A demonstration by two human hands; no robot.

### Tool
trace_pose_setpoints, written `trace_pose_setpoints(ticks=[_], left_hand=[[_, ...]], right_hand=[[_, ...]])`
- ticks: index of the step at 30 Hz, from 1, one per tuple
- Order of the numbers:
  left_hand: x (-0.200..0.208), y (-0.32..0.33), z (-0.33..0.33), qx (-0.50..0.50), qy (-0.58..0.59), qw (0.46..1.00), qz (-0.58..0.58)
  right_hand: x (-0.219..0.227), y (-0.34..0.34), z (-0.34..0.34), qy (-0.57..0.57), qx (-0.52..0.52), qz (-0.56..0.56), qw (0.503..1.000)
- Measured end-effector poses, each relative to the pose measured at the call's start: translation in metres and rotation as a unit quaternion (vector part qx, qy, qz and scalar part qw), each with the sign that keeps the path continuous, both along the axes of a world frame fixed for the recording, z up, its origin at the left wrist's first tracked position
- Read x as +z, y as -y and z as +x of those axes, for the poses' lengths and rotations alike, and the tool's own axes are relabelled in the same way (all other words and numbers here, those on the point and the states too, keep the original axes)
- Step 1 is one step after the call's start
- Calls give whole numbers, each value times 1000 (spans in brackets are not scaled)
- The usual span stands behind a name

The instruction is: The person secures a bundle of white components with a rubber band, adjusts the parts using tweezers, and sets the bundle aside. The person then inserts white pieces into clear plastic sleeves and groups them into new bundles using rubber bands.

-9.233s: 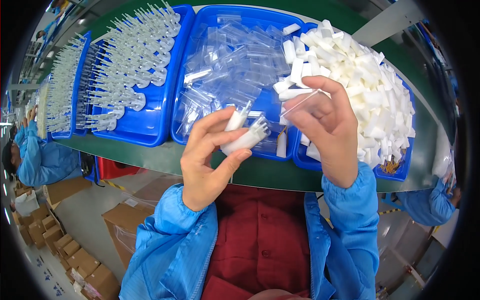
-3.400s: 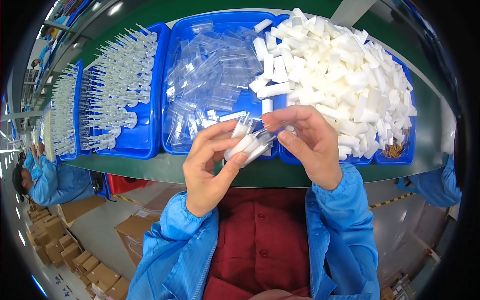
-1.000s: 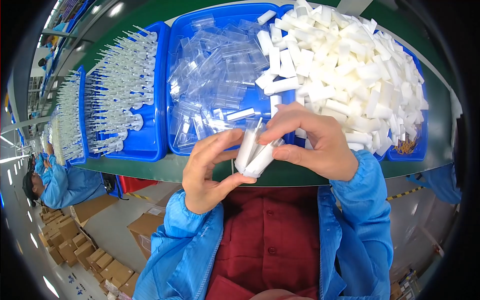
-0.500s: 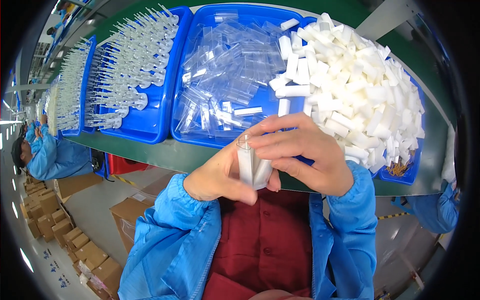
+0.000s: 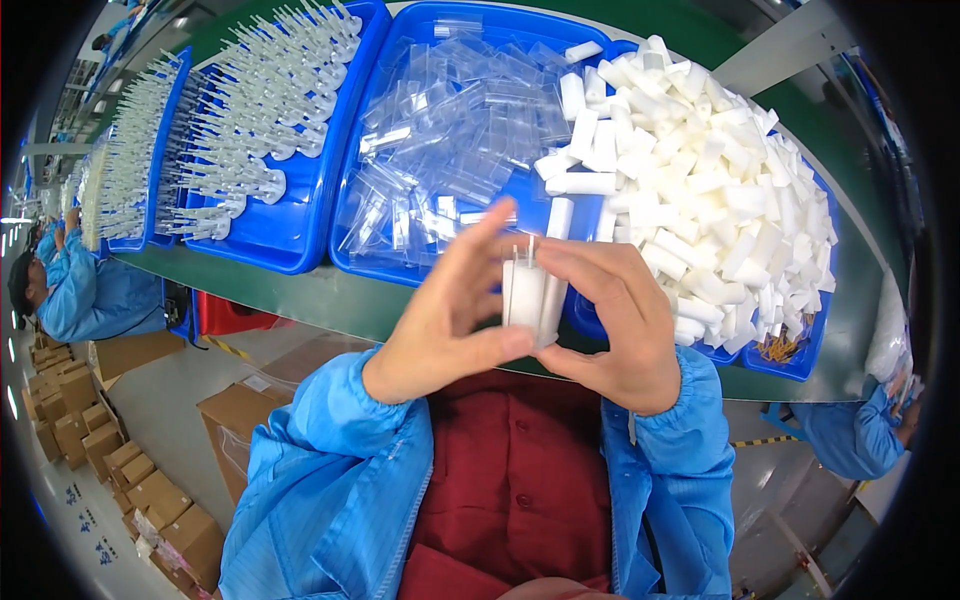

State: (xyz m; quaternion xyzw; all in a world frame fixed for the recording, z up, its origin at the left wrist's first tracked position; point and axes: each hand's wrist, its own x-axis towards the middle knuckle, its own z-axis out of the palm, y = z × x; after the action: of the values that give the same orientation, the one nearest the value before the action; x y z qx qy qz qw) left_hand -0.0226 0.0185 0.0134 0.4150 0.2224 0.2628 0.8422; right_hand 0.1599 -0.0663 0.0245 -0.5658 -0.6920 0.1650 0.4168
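In front of my chest, both hands hold white foam cylinders upright, side by side, with clear plastic around at least part of them. My left hand presses its thumb low on the near face; its index finger is raised and blurred, and its other fingers curl behind. My right hand grips from the right, index finger at the top and thumb at the bottom. Thin clear prongs stick up at the top. Exactly how the plastic wraps the foam is hard to make out.
A blue tray of clear plastic sleeves lies beyond my hands. Right of it is a heap of white foam cylinders; spiky translucent parts fill trays at left. Cardboard boxes stand on the floor. Co-workers sit at both sides.
My right hand has gone from covering the top to gripping the right side. My left index finger has lifted. The held pieces have moved slightly right and show more fully.
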Motion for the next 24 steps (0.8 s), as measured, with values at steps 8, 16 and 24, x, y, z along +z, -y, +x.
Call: trace_pose_setpoints(ticks=[8, 16, 24], left_hand=[[1, -22, -22, -28, -151, 837, 525], [-1, -24, -24, -51, -132, 835, 531], [-18, -14, -17, 2, -77, 917, 391]], right_hand=[[4, 3, 4, -42, 18, -27, 999], [-2, 9, 4, -91, 44, -54, 993], [-28, 16, -4, -365, 48, -76, 927]])
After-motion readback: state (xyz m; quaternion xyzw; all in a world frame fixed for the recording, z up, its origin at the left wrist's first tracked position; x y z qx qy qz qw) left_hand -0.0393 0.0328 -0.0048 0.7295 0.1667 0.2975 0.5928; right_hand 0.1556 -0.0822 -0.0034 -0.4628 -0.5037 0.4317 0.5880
